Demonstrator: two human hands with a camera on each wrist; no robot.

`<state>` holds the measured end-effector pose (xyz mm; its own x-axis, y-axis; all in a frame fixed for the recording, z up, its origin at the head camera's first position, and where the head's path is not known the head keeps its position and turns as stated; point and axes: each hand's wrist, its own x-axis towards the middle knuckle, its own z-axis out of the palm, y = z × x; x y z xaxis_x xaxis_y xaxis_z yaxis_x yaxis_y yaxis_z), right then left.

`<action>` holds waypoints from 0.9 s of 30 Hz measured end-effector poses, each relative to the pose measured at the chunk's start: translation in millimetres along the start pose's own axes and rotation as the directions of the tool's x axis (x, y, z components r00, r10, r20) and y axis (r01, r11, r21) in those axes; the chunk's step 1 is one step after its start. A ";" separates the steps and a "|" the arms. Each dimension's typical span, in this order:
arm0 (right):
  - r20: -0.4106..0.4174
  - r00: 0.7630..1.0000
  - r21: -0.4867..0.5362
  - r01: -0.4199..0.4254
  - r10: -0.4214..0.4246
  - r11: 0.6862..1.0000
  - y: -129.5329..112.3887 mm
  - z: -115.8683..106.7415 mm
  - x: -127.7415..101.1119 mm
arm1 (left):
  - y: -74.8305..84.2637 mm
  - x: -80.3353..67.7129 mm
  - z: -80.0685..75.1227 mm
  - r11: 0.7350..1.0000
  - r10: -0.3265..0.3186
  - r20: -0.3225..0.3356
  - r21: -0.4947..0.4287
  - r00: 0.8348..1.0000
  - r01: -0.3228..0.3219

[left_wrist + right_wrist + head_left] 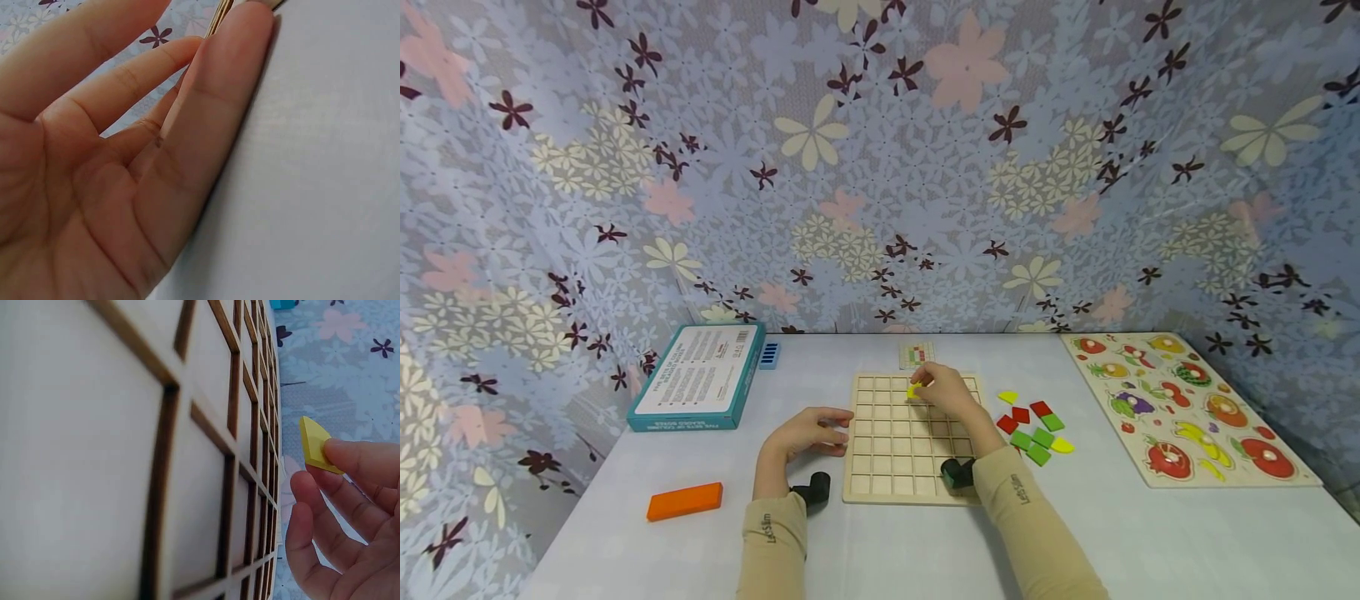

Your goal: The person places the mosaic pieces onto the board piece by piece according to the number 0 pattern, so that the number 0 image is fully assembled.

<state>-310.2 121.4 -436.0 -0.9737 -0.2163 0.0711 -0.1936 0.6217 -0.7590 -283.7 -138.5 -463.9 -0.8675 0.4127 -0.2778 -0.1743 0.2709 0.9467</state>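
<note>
While right hand (947, 390) pinches yellow piece (315, 445) | left hand (811, 432) relaxed, steadying grid board (895, 467) | cells seemingly all empty, loose pieces (1033, 425) remain centre-right.

beige sleeves (1037, 517), black wrist cameras (957, 472)

The table (625, 533) is pale, almost white. A wooden grid board (895, 454) lies flat in the middle. To its left sit a teal box (698, 379) and an orange block (685, 502) (the block is nearer the front edge). A small blue piece (769, 355) is just beside the box. A little card (916, 355) lies behind the board. Red, green and yellow tiles (1033, 425) are scattered to the right. A fruit puzzle board (1187, 408) lies at the far right.
</note>
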 end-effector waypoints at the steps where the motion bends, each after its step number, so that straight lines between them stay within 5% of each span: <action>1: 0.001 1.000 -0.008 0.007 -0.007 1.000 0.1 0.6 0.7 | 0.1 0.0 0.0 1.000 0.000 0.000 0.000 1.000 0.000; 27: 0.092 0.996 -0.111 0.016 -0.006 0.994 -4.2 13.5 15.7 | 1.0 -1.1 0.2 1.000 -0.007 -0.003 -0.007 1.000 0.007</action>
<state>-323.0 105.2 -440.4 -0.9575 -0.2880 0.0157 -0.2210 0.6977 -0.6814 -282.9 -138.5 -462.7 -0.8675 0.4082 -0.2842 -0.1840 0.2675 0.9458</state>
